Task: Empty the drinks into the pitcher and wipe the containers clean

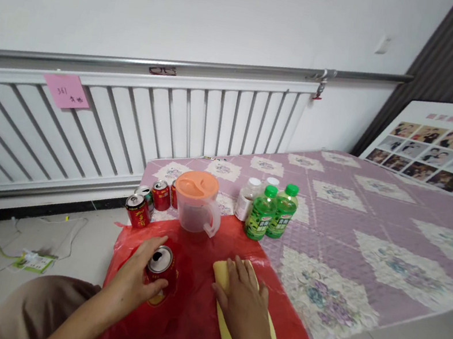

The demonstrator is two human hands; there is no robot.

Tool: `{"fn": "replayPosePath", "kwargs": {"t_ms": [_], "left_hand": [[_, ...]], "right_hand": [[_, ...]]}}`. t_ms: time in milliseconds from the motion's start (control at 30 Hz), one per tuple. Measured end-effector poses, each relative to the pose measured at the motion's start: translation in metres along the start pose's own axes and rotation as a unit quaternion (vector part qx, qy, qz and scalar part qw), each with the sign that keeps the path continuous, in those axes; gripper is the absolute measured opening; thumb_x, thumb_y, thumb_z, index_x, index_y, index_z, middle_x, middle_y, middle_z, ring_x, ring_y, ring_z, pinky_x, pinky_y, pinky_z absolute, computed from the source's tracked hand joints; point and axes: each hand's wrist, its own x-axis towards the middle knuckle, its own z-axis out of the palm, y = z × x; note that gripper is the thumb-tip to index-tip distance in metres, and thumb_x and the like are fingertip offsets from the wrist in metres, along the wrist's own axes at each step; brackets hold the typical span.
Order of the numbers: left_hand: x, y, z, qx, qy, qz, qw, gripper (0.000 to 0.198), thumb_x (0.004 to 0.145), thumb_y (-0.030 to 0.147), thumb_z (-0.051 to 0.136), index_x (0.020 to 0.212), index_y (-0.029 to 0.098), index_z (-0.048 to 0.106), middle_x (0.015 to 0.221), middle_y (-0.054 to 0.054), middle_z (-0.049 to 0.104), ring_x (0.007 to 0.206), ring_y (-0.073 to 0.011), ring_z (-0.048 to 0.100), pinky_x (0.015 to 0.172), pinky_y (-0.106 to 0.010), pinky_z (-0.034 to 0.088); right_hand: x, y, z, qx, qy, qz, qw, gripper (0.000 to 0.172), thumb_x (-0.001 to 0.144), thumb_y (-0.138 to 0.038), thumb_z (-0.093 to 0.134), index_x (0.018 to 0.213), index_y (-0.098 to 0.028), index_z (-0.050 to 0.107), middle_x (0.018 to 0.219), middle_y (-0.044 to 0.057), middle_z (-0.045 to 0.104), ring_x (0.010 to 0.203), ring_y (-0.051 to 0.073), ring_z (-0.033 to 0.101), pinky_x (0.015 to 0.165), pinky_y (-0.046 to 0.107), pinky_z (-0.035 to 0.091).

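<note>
My left hand point(137, 276) curves around a red drink can point(160, 263) standing upright, its opened top facing up. Thumb and fingers are on either side of the can. Under it lies a red plastic sheet point(187, 314). My right hand point(243, 295) rests flat, fingers stretched out, on a folded yellow cloth point(222, 274). Just beyond the hands stands a clear plastic pitcher point(194, 213) with an orange lid.
Several cans, including a red can point(139, 211), stand left of the pitcher. To its right are green-capped bottles point(261, 216) and a white-capped bottle point(246, 199). A floral purple tablecloth point(331, 223) spreads right. Behind runs a white radiator point(165, 118); a photo board point(444, 149) leans at right.
</note>
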Motion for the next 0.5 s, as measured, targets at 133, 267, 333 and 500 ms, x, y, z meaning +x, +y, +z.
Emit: {"fn": "replayPosePath", "kwargs": {"t_ms": [133,267,333,500], "left_hand": [[-0.004,-0.006,0.002,0.01,0.018,-0.008,1.0,0.076,0.068,0.02,0.069,0.138,0.023,0.039,0.141,-0.013,0.048,0.131,-0.0321,0.046,0.11,-0.053,0.036],[-0.006,-0.015,0.009,0.021,0.036,-0.01,0.999,0.077,0.068,0.02,0.067,0.139,0.022,0.037,0.141,-0.014,0.049,0.132,-0.0329,0.046,0.11,-0.054,0.036],[-0.006,-0.018,0.012,0.018,0.051,-0.006,0.999,0.076,0.068,0.02,0.066,0.138,0.022,0.038,0.141,-0.014,0.049,0.132,-0.0333,0.046,0.109,-0.055,0.037],[-0.005,-0.011,0.011,0.006,0.07,0.006,0.997,0.073,0.07,0.018,0.062,0.138,0.022,0.037,0.141,-0.014,0.048,0.132,-0.0333,0.045,0.108,-0.057,0.038]], "right_hand": [[0.003,-0.003,-0.001,0.013,0.029,0.009,0.999,0.051,0.089,-0.036,0.052,0.136,-0.018,0.05,0.147,0.012,0.045,0.138,0.033,0.035,0.106,0.064,0.025],[0.005,-0.004,-0.002,0.044,0.069,0.0,0.997,0.046,0.089,-0.031,0.052,0.133,-0.02,0.052,0.143,0.012,0.05,0.135,0.032,0.04,0.107,0.063,0.025],[0.005,-0.004,-0.002,0.071,0.091,-0.01,0.993,0.044,0.088,-0.03,0.052,0.131,-0.021,0.054,0.141,0.012,0.053,0.134,0.032,0.042,0.107,0.063,0.025],[0.006,-0.002,0.0,0.197,0.146,-0.044,0.968,0.045,0.086,-0.031,0.053,0.13,-0.021,0.055,0.135,0.012,0.058,0.127,0.03,0.049,0.107,0.056,0.032]]}}
